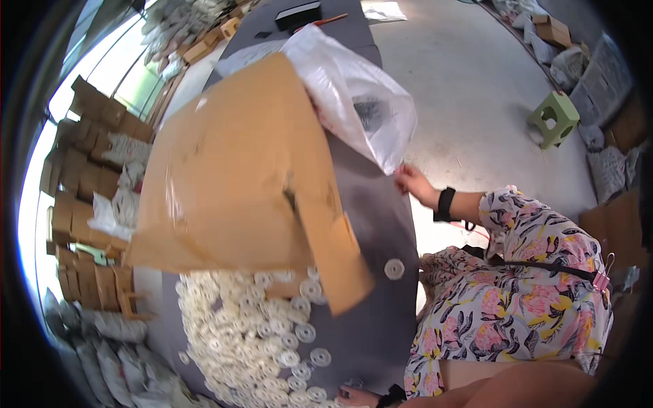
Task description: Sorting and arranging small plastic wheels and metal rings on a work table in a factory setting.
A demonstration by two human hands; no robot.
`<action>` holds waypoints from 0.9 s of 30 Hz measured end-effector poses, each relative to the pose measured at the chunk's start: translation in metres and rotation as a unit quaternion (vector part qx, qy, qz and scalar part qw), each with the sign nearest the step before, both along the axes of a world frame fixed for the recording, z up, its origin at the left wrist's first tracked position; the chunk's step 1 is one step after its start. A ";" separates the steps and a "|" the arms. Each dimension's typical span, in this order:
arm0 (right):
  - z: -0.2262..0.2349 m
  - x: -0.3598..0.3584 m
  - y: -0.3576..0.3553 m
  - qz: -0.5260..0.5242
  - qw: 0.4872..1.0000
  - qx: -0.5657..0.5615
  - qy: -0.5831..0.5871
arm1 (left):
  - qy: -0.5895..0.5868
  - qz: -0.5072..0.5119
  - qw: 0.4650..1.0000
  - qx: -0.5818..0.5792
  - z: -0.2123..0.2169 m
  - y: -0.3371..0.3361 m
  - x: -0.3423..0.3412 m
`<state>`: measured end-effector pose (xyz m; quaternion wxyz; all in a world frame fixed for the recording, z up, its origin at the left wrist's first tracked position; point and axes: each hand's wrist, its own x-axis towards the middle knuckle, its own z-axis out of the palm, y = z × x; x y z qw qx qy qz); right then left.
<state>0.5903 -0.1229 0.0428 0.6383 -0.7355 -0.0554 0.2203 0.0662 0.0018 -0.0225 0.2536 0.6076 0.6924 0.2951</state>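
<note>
My right hand (416, 185), with a black band at the wrist, is closed at the lower corner of a white plastic bag (384, 112), which it seems to pinch. A big brown cardboard box (224, 170) stands tilted beside the bag, its hanging flap (333, 251) smeared by motion. Below the box lies a heap of round, whitish plastic discs (238, 340) with holes in their centres. My left hand (359, 397), also banded in black, is at the lower edge next to the outermost discs; its fingers are partly cut off. One disc (394, 269) lies apart near the table's right edge.
A grey cloth covers the long table (367, 197). At its far end are a black tray (298, 15) and an orange-handled tool (326, 22). Cardboard boxes (88, 163) and sacks (109, 367) line the left side. A green stool (554, 119) stands on the floor at right.
</note>
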 end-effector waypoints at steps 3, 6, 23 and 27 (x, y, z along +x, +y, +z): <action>0.015 0.051 0.035 -0.041 0.989 -0.021 -0.137 | -0.019 -0.026 0.999 0.015 0.016 0.024 0.007; 0.006 0.100 0.054 -0.019 0.943 -0.100 -0.318 | -0.041 -0.052 0.998 0.017 0.024 0.032 0.021; -0.032 0.085 0.107 0.080 0.859 -0.359 -0.356 | -0.088 -0.108 0.989 -0.052 0.062 0.051 0.022; -0.021 0.080 0.088 -0.029 0.955 -0.192 -0.225 | -0.115 -0.134 0.982 -0.064 0.058 0.054 0.025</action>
